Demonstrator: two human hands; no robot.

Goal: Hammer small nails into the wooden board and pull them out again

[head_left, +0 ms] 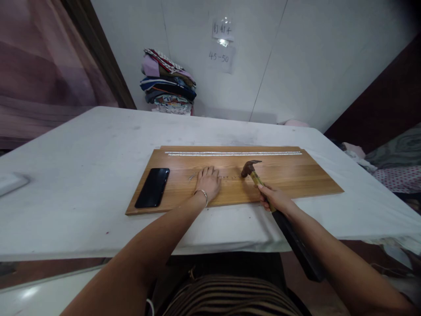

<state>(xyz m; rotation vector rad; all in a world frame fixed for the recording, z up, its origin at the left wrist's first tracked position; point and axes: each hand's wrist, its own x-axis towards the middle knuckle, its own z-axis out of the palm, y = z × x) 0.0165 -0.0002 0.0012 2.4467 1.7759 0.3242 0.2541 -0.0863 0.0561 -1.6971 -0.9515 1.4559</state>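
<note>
A wooden board (296, 173) lies on the white-covered table. Palm down on it, my left hand (208, 181) rests with the fingers stretched forward, beside a few small nails (191, 177); whatever is beneath the palm is hidden. From its right side runs a row of small dark points (230, 177), too small to tell whether they are nail heads or holes. My right hand (272, 198) is wrapped round the handle of a claw hammer (252, 170). The hammer's head is over the board at the right end of that row; I cannot tell whether it touches the wood.
A black phone (152, 188) lies on the board's left end. Two white measuring strips (233, 153) run along its far edge. Folded clothes (169, 83) are stacked at the back of the table (82, 175), against the wall with paper notes (222, 57). A white object (11, 183) sits far left.
</note>
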